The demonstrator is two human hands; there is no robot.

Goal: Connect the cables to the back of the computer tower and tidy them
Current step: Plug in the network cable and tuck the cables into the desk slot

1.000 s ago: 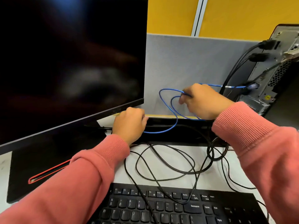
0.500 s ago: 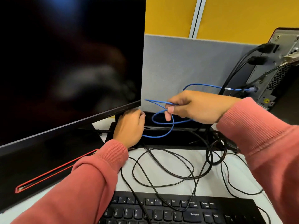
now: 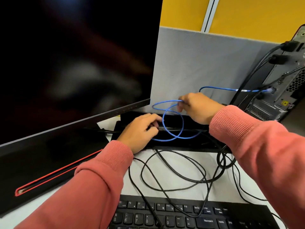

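The computer tower (image 3: 283, 90) stands at the right with its back panel toward me. A blue cable (image 3: 173, 129) is plugged into that panel and runs left into loose loops. My right hand (image 3: 196, 108) pinches the top of the loops above a black cable tray (image 3: 189, 142). My left hand (image 3: 142, 131) rests on the tray's left end, fingers curled on the lower part of the blue loop. Two black cables (image 3: 257, 70) are plugged in higher on the tower.
A big dark monitor (image 3: 74, 63) fills the left, its base with a red slot (image 3: 54, 174) on the desk. Black cables (image 3: 173, 172) lie tangled between the tray and a black keyboard (image 3: 189, 215). A grey partition (image 3: 206, 63) stands behind.
My right hand has lifted the blue cable up and to the right, and the loops now hang larger. My left hand has shifted slightly right along the tray onto the loop.
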